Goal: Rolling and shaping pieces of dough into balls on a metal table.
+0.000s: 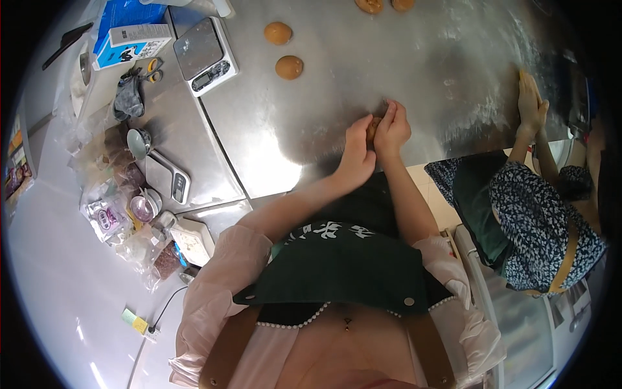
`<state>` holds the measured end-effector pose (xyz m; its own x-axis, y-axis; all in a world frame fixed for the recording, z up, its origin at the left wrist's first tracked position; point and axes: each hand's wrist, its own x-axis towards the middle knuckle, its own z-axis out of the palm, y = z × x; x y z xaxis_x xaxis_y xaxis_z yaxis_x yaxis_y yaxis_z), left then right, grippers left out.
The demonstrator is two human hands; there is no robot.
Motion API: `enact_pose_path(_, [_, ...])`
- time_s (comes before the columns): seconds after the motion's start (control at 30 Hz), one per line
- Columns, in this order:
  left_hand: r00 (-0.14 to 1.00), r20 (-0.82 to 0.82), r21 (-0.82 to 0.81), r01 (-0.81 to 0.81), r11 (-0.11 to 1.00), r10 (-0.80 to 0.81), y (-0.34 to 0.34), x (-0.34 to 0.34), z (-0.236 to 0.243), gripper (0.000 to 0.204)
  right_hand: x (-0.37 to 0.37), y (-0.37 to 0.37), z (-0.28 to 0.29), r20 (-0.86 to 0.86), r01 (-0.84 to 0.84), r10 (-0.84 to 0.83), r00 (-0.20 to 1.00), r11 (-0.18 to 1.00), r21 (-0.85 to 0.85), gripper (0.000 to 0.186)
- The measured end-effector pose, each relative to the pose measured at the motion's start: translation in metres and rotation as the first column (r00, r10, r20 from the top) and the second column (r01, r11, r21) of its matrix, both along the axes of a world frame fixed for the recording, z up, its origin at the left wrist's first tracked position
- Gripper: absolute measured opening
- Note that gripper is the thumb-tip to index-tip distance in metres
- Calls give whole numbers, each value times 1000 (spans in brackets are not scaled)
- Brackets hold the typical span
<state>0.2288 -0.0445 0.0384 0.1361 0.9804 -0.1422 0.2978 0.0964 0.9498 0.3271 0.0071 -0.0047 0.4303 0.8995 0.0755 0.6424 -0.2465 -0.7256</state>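
Note:
Both of my hands meet over a steel table point(337, 71), cupped around a small brown dough ball point(372, 129). My left hand point(358, 152) presses it from the left, my right hand point(391, 128) wraps it from the right, and only a sliver of the ball shows between them. Two finished brown dough balls point(278, 32) point(289, 67) lie further up the table, and two more point(370, 5) point(402, 4) sit at the top edge.
A digital scale point(203, 54) stands at the upper left, a second scale point(170, 176) lower left among bags, small bowls and a blue box point(123, 29). Another person point(531, 214) in a patterned top stands at right, hands point(531, 104) pressed together over the floured table.

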Motion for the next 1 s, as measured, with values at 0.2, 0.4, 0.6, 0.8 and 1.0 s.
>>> enact_pose_path(0.2, [997, 75, 73, -26, 997, 21, 42, 1, 8, 70, 9, 48, 17, 84, -69, 55, 995, 983, 172, 20])
enact_pose_path(0.4, [994, 101, 25, -55, 998, 52, 47, 2, 4, 72, 8, 76, 18, 42, 18, -25, 999, 987, 160, 18])
enact_pose_path(0.6, [989, 114, -51, -90, 995, 95, 47, 0, -1, 72, -4, 75, -1, 196, -61, 46, 979, 996, 70, 18])
enact_pose_path(0.8, [992, 102, -131, -65, 989, 79, 72, -10, -24, 70, -2, 82, -3, 288, -135, 108, 951, 988, 72, 18])
enact_pose_path(1.0, [993, 78, -15, -83, 996, 84, 29, 6, -2, 73, -3, 65, -6, 184, -28, 6, 983, 993, 119, 17])
